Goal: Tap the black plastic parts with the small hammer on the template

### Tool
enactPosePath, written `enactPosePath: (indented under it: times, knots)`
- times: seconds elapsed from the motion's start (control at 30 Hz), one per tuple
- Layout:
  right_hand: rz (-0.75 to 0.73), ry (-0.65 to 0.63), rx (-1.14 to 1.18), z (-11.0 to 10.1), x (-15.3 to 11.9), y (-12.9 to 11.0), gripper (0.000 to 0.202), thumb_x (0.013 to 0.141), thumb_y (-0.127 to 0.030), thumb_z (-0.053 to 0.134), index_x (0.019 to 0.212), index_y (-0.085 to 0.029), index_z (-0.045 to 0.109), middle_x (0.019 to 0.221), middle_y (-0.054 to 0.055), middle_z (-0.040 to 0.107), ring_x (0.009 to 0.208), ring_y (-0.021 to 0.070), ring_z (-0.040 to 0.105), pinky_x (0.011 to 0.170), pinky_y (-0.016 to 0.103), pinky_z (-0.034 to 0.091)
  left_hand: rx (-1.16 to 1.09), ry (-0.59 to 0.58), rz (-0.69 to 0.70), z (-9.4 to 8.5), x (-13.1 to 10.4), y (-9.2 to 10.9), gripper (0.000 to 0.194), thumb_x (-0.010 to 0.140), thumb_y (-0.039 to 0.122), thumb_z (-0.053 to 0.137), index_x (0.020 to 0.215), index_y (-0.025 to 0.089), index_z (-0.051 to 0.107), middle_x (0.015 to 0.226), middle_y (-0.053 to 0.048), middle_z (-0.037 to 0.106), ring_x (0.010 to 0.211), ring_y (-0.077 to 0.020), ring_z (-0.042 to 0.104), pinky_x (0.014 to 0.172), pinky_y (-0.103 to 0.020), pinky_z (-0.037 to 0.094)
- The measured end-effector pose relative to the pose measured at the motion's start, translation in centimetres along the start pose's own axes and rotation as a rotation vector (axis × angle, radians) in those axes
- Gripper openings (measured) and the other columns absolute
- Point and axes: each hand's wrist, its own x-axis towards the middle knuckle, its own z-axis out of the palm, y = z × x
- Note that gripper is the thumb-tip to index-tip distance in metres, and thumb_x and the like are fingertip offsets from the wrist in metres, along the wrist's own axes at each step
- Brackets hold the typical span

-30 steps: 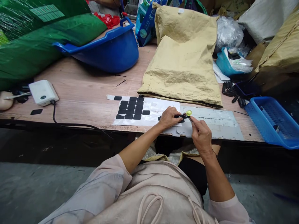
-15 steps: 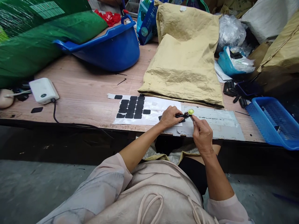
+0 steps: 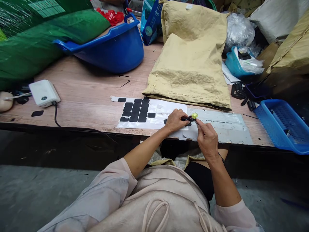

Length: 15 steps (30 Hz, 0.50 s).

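My left hand (image 3: 177, 120) is closed on a small dark piece with a round yellow-green end (image 3: 194, 115), just above the front of the table. My right hand (image 3: 207, 139) pinches a thin dark tool (image 3: 197, 121); its tip is close to the round end, and its kind I cannot make out. Beneath my left hand lies a white backing sheet (image 3: 156, 120), partly covered by that hand. Several black rounded-square stickers (image 3: 135, 114) sit in rows on its left half. A grey board (image 3: 231, 127) extends to the right under my right hand.
A yellow-brown sack (image 3: 190, 71) lies behind the sheet. To the left are a blue tub (image 3: 113, 48), a white box (image 3: 44, 92) with a black cable, and a green wrapped bundle (image 3: 48, 42). A blue basket (image 3: 285, 125) stands at the right edge.
Both hands stay in nearly the same place. The round yellow-green end and my right hand have shifted slightly to the left.
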Motion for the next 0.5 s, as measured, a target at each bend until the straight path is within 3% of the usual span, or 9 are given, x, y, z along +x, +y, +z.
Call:
enactPosePath:
  times: [0.1, 0.27, 0.5]
  knots:
    - [0.003, -0.014, -0.013, -0.5, 0.6, -0.2, 0.038, 0.105, -0.025, 0.048, 0.128, -0.026, 0.077, 0.086, 0.005, 0.067, 0.082, 0.0188, 0.063, 0.075, 0.029, 0.049, -0.015, 0.000, -0.007, 0.1, 0.1, -0.1, 0.013, 0.082, 0.023, 0.084, 0.094, 0.022, 0.080, 0.092, -0.003, 0.070, 0.098, -0.0228, 0.060, 0.087, -0.036, 0.049]
    - [-0.015, 0.092, -0.017, -1.3, 1.5, -0.8, 0.040, 0.107, -0.029, 0.045, 0.134, -0.025, 0.074, 0.090, 0.007, 0.069, 0.085, 0.0195, 0.064, 0.080, 0.031, 0.051, -0.039, 0.000, -0.007, 0.2, 0.1, -0.1, 0.009, 0.082, 0.024, 0.084, 0.090, 0.023, 0.079, 0.090, -0.002, 0.070, 0.096, -0.0222, 0.059, 0.087, -0.036, 0.049]
    - [-0.001, -0.010, -0.064, -0.6, 0.7, -0.7, 0.037, 0.106, -0.025, 0.047, 0.127, -0.025, 0.078, 0.085, 0.005, 0.066, 0.079, 0.0183, 0.061, 0.071, 0.028, 0.047, -0.041, 0.003, -0.017, 0.0, 0.1, 0.2, 0.009, 0.081, 0.023, 0.084, 0.088, 0.022, 0.079, 0.088, -0.002, 0.068, 0.095, -0.0218, 0.059, 0.086, -0.035, 0.048]
